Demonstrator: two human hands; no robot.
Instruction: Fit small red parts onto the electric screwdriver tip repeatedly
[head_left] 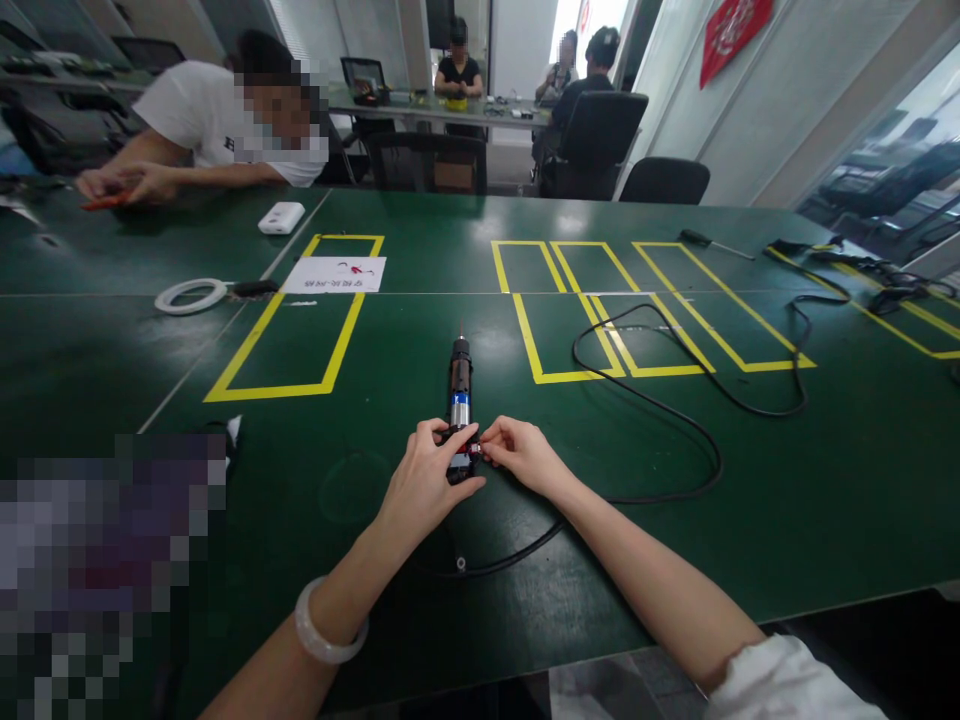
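Observation:
A black electric screwdriver (459,385) with a blue band lies on the green table (750,480), its tip pointing away from me. My left hand (421,480) is closed around its near end. My right hand (521,452) pinches a small part at the same end, fingers pressed together. A black cable (675,410) runs from the tool, loops to the right and goes on toward the far right edge.
Yellow tape rectangles (292,330) mark the table. A white tape roll (190,296), a paper label (335,274) and a white box (281,217) lie at the left. A person in a white shirt (195,115) leans on the far left corner. Other people sit at a desk behind.

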